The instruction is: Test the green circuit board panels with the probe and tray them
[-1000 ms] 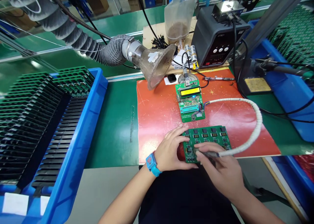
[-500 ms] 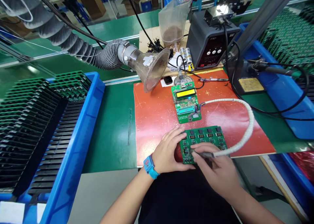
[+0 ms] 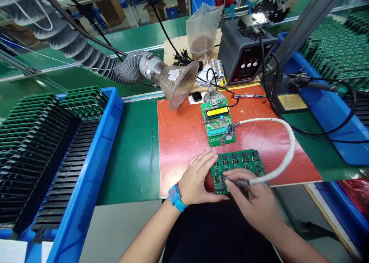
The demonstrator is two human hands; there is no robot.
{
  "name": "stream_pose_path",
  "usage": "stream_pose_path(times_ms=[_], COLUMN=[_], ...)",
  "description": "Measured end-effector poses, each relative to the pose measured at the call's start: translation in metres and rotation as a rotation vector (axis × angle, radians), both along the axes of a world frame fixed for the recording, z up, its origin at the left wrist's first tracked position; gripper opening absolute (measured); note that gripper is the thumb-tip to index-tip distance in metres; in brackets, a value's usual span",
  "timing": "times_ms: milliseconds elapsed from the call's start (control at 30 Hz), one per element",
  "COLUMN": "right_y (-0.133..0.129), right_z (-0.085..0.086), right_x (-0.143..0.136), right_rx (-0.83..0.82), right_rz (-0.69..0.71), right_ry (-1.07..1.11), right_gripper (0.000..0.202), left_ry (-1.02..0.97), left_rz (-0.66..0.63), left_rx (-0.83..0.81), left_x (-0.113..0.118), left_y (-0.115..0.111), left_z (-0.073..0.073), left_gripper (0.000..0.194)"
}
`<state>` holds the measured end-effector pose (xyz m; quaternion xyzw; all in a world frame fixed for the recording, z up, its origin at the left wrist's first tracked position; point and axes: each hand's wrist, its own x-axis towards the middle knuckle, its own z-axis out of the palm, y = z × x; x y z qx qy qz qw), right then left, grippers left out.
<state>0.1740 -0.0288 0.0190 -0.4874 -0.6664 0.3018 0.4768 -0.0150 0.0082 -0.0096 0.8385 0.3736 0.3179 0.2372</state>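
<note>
A green circuit board (image 3: 235, 162) with a row of several small digit displays lies at the front edge of the red mat. My left hand (image 3: 198, 178), wearing a blue watch, grips the board's left end, fingers on the far side and thumb along the near edge. In my right hand (image 3: 253, 197) is a dark probe (image 3: 241, 182), pinched with its tip against the left part of the board; the fingers hide the exact contact point. A white wrapped cable (image 3: 291, 148) loops from the probe to a smaller programmer board (image 3: 220, 121) with a lit yellow screen.
To the left stands a blue bin (image 3: 99, 140) with upright circuit boards. A fume extractor funnel (image 3: 181, 84) hangs over the mat (image 3: 181, 132). Behind are a soldering station (image 3: 245, 55) and a plastic bag (image 3: 201, 32). Another blue bin (image 3: 325, 121) of boards is at right.
The view has shifted very slightly. Both hands, the probe and the circuit board keep the same positions relative to each other.
</note>
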Motion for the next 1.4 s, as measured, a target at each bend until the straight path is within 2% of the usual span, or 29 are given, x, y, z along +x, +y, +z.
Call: stream_pose_path(times_ms=[267,767,1067,1233,1400], right_y=[0.001,0.000,0.001,0.000,-0.001], right_z=[0.002,0.001,0.003,0.011,0.029], right_x=[0.000,-0.001,0.000,-0.001,0.014], right_rx=[0.014,0.000,-0.040,-0.117,-0.256], right_rz=[0.002,0.004,0.004,-0.003,-0.046], right_ry=[-0.004,-0.003,0.012,0.046,0.298], right_gripper=[0.015,0.015,0.012,0.010,0.009], left_ry=[0.067,0.063,0.059,0.060,-0.033], left_rz=[0.000,0.005,0.013,0.034,0.050], left_rx=[-0.017,-0.020,0.005,0.020,0.023], left_x=[-0.001,0.000,0.002,0.004,-0.001], left_y=[-0.001,0.000,-0.002,-0.002,-0.005], left_z=[-0.001,0.000,0.004,0.015,0.023], left_gripper=[0.115,0.118,0.110,0.113,0.113])
